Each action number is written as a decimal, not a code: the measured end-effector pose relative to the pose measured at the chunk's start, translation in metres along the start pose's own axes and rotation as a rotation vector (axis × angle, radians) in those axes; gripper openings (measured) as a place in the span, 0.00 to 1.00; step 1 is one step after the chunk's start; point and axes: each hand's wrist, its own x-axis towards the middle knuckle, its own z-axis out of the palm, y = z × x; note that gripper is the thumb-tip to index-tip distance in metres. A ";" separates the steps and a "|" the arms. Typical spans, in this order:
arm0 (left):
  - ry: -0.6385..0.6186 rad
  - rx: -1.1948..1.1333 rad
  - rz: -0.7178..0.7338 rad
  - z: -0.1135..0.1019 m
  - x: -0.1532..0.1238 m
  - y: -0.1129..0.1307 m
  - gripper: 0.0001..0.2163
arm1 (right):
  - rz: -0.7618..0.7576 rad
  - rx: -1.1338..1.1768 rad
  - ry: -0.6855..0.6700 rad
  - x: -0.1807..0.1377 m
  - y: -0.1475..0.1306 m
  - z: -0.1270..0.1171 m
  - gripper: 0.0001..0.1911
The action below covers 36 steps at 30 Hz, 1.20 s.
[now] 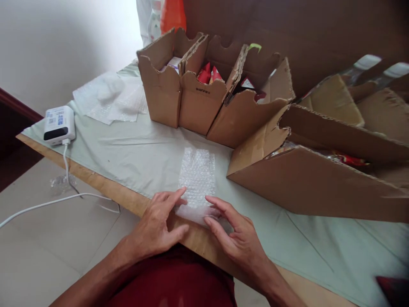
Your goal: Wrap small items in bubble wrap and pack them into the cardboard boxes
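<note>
A small clear bubble wrap bag (197, 175) lies flat on the green cloth, its near end at the table's front edge. My left hand (162, 219) is at the bag's lower left corner, fingers spread and thumb apart. On the other side, my right hand (234, 226) rests by the lower right corner, with forefinger and thumb apart near the plastic. Whether the fingertips press on the bag or only hover at it, I cannot tell. Neither hand grips anything visible.
Several cardboard bins (201, 104) with packets in them line the back and right. More bubble wrap bags (110, 96) lie at the back left. A white power bank (59, 124) with a white cable (66, 162) sits at the left edge. Bottles (367, 63) stand behind the bins.
</note>
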 end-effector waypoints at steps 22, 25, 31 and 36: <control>0.300 0.291 0.084 0.021 0.015 0.003 0.22 | 0.181 -0.068 0.050 0.043 0.027 0.013 0.24; 0.178 0.317 0.212 0.015 0.013 0.004 0.20 | 0.142 -0.164 0.054 0.042 0.027 0.016 0.24; -0.043 0.316 0.218 0.006 0.021 -0.001 0.15 | -0.138 -0.551 0.193 0.016 0.015 0.002 0.18; -0.102 0.325 0.235 0.000 0.027 0.000 0.16 | -0.330 -0.656 -0.014 -0.001 0.006 -0.003 0.19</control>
